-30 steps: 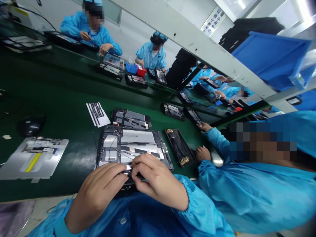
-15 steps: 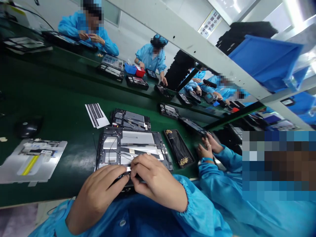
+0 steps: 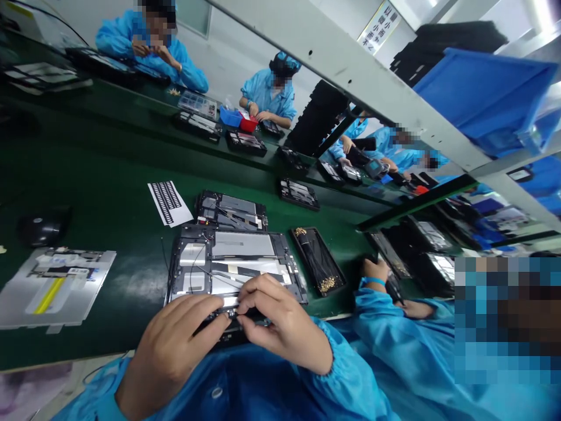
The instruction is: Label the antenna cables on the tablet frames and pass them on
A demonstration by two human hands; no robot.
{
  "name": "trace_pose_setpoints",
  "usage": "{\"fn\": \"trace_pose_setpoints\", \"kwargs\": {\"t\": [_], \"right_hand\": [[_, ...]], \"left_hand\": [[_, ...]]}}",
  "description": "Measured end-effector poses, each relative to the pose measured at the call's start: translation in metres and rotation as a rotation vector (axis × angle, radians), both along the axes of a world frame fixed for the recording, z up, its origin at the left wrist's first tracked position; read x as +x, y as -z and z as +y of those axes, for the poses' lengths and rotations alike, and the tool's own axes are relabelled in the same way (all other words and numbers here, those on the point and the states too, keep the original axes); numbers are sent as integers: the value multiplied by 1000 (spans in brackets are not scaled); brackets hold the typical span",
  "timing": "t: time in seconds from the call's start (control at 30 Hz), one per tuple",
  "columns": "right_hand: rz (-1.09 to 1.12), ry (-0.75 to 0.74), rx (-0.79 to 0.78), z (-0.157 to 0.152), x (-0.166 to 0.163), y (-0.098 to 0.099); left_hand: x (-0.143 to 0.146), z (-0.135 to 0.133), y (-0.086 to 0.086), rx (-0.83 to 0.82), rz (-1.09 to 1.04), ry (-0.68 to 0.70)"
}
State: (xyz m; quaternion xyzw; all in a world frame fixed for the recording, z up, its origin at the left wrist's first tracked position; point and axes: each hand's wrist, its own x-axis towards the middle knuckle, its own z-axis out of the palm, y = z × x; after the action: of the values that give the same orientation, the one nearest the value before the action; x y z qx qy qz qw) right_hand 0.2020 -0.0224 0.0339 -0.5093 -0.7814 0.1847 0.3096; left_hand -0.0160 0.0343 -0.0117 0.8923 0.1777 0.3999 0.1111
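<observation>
An opened tablet housing (image 3: pixel 245 245) lies before me, its silver battery panels, flat ribbons and thin dark cables exposed. My left hand (image 3: pixel 170 339) rests over its near left edge, index finger and thumb closed on that edge. Close beside it, my right hand (image 3: pixel 276 321) is closed in a pinch at the same near edge, fingertips bent down over the board strip. Whatever lies between the right fingertips is too small to make out. A second opened tablet housing (image 3: pixel 239 209) sits just behind the first.
A black tray of gold-tipped cables (image 3: pixel 318 260) stands to the right. A label sheet (image 3: pixel 169 203) lies behind left; a metal plate with yellow tape (image 3: pixel 56 289) and a black mouse (image 3: pixel 44 227) lie left. A co-worker's sleeve (image 3: pixel 381 310) is close on my right. More housings line the shelf (image 3: pixel 131 126).
My right hand has shifted slightly right, widening the gap between my hands at the near edge. The co-worker on the right has moved their hands and a tablet part rightward and nearer.
</observation>
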Motion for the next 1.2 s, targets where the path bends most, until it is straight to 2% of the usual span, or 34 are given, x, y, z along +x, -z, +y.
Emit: {"fn": "trace_pose_setpoints", "kwargs": {"t": [0.3, 0.4, 0.47, 0.53, 0.57, 0.67, 0.73, 0.77, 0.83, 0.87, 0.93, 1.0, 1.1, 1.2], "right_hand": [[-41, 50, 47, -5, -8, -4], [-157, -13, 129, -10, -9, 1], [-249, -62, 247, -14, -7, 7], [-304, -113, 336, -17, -2, 9], [-313, -147, 332, -17, 3, 7], [-284, -325, 168, 4, 20, -15], [-217, -406, 72, 42, 30, -34], [-178, -416, 54, 69, 32, -41], [-161, -403, 39, 135, 30, -40], [-190, -413, 42, 170, 25, -33], [-332, -456, -9, 238, 10, -6], [-408, -491, -40, 293, -9, 30], [-498, -544, -71, 338, -31, 77], [-570, -557, -89, 351, -39, 104]], "left_hand": [[3, -2, -2, -19, -13, -43], [3, -3, 1, -24, -9, -61], [3, -6, 1, -13, -5, -66], [1, -8, -4, -13, 1, -79], [-1, -9, -9, -31, 7, -82], [-12, 4, -27, -144, 8, -47], [-19, 31, -33, -238, -36, -79], [-22, 51, -31, -289, -62, -153], [-22, 98, -15, -385, -81, -376], [-19, 123, -1, -432, -44, -493], [-10, 168, 32, -469, 26, -552], [-2, 199, 68, -491, 104, -574], [3, 214, 107, -514, 200, -588], [0, 212, 125, -519, 256, -584]]}}
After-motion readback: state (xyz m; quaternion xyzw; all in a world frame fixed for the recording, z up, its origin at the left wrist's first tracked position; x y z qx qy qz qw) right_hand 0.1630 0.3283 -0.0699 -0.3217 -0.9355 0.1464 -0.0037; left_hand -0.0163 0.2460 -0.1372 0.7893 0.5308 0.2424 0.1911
